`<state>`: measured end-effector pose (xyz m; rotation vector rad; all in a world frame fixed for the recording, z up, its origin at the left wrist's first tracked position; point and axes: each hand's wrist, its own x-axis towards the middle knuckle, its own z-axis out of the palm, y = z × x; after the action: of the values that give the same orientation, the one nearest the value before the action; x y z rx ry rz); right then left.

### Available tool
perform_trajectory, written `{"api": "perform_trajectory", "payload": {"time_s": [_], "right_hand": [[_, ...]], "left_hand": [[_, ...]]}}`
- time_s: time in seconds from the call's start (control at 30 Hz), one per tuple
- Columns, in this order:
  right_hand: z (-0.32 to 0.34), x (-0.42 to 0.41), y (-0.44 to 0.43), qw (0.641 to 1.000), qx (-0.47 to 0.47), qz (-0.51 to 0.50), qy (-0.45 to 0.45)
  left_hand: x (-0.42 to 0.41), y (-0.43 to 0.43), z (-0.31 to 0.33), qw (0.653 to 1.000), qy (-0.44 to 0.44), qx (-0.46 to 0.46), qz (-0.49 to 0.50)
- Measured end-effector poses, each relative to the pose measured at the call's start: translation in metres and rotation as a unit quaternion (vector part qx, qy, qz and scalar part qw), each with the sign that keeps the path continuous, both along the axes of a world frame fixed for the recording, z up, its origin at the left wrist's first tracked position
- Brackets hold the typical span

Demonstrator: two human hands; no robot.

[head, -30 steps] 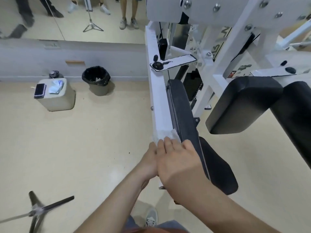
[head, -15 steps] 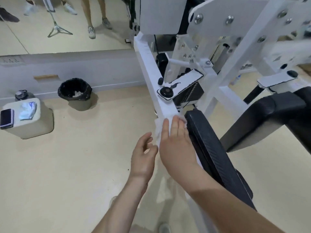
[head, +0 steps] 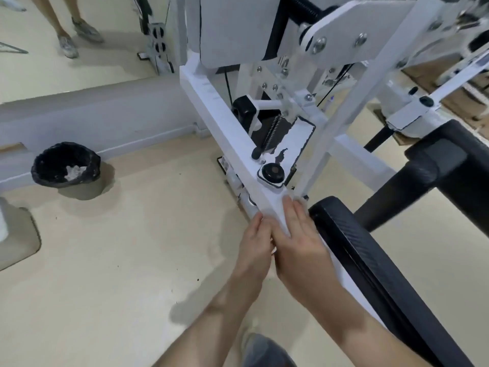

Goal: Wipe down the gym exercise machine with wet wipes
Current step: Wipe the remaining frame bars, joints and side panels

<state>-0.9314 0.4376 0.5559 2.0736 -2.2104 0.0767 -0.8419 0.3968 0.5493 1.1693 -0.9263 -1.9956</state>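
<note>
Gym machine [head: 349, 109]: rigid, heavy, floor-standing; it needed no holding.
Right hand [head: 299, 234] lay flat on the white beam [head: 219, 120] beside the black pad [head: 357, 255], pinning the thin, limp wipe [head: 280, 225]. Left hand [head: 255, 242] touched the beam's side alongside, grip unclear. Best held under the palm.

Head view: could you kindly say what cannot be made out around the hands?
Thin white wet wipe: head view, mostly covered by the flat right hand.
Left hand, its grip: head view, hidden where it meets the right hand.
Black round bin, pale contents: head view, too small.
</note>
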Motion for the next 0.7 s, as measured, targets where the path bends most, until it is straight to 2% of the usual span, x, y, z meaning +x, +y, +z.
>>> {"api": "perform_trajectory", "payload": {"time_s": [0.07,0.17,0.23,0.33,0.43,0.5,0.57,0.6,0.67,0.7], "right_hand": [[0.0,0.004,-0.015,0.999,-0.019,-0.014,-0.022],[0.004,0.0,0.001,1.0,-0.004,0.006,-0.014],[0.011,-0.003,0.019,0.999,0.003,0.014,-0.034],[0.018,-0.011,0.019,0.997,-0.011,0.029,-0.076],[0.03,-0.01,-0.006,0.983,-0.042,-0.038,-0.175],[0.043,-0.003,-0.028,0.966,-0.124,-0.075,-0.212],[0.052,0.001,-0.047,0.952,-0.186,-0.077,-0.23],[0.051,0.002,-0.056,0.957,-0.187,-0.07,-0.21],[0.042,0.005,-0.073,0.979,-0.125,-0.058,-0.151],[0.037,0.005,-0.081,0.984,-0.067,-0.066,-0.149]], "left_hand": [[0.002,-0.02,0.006,1.0,-0.008,0.026,0.003],[0.009,-0.024,0.014,0.999,-0.026,0.001,-0.037],[0.017,-0.018,0.018,0.996,-0.059,-0.038,-0.054],[0.026,-0.013,0.018,0.978,-0.167,-0.12,-0.025],[0.028,-0.023,0.027,0.972,-0.166,-0.166,0.025],[0.026,-0.04,0.043,0.962,-0.153,-0.222,0.042],[0.023,-0.062,0.056,0.944,-0.166,-0.282,0.054],[0.022,-0.075,0.059,0.927,-0.183,-0.323,0.054],[0.021,-0.097,0.06,0.876,-0.249,-0.412,0.005],[0.021,-0.107,0.059,0.847,-0.283,-0.448,-0.04]]}}
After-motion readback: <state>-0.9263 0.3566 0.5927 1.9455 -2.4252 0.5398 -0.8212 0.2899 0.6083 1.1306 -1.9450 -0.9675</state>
